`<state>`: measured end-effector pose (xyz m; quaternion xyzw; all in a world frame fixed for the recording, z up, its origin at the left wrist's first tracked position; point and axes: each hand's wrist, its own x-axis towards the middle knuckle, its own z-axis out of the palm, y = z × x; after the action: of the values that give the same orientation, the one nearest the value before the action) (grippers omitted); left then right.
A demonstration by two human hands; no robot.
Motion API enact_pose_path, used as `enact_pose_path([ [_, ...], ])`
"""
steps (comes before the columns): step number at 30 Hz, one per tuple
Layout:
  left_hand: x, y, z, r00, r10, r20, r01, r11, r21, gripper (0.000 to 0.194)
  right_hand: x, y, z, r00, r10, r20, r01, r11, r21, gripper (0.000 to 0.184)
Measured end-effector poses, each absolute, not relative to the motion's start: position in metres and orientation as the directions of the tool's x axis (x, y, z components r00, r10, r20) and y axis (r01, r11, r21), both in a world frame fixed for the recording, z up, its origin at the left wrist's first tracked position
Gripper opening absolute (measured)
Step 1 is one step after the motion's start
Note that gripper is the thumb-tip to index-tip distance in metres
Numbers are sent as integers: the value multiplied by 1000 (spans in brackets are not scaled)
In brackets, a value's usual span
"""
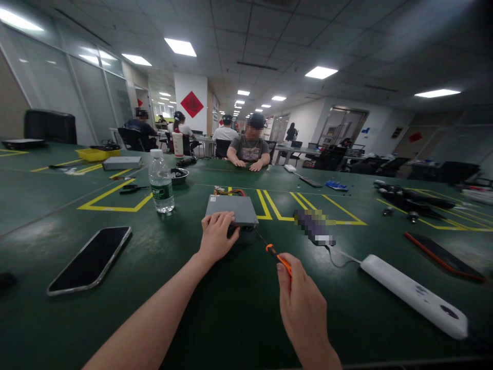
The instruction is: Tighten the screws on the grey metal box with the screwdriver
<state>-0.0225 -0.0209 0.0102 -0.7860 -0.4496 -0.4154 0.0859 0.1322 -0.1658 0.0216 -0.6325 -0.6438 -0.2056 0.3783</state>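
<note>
Head view — right hand (302,308) grip around screwdriver (278,257)
</note>
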Motion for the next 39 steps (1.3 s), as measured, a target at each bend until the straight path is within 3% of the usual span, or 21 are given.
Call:
enact_pose_path([
  [5,-22,-21,10,251,636,730,778,-581,239,19,124,-168,20,10,626,779,956,223,-192,32],
  [12,-23,-21,11,247,637,730,785,-574,235,19,131,-166,14,125,668,734,959,109,-263,33],
  [26,-22,-20,9,243,624,742,789,-572,223,18,124,-166,6,65,690,721,933,214,-288,28],
  [31,-22,-21,11,246,624,742,787,-575,223,16,121,-165,8,64,645,762,952,189,-239,23],
  [39,-22,-22,11,254,625,738,784,-580,221,17,112,-160,13,-2,591,807,934,289,-209,19],
])
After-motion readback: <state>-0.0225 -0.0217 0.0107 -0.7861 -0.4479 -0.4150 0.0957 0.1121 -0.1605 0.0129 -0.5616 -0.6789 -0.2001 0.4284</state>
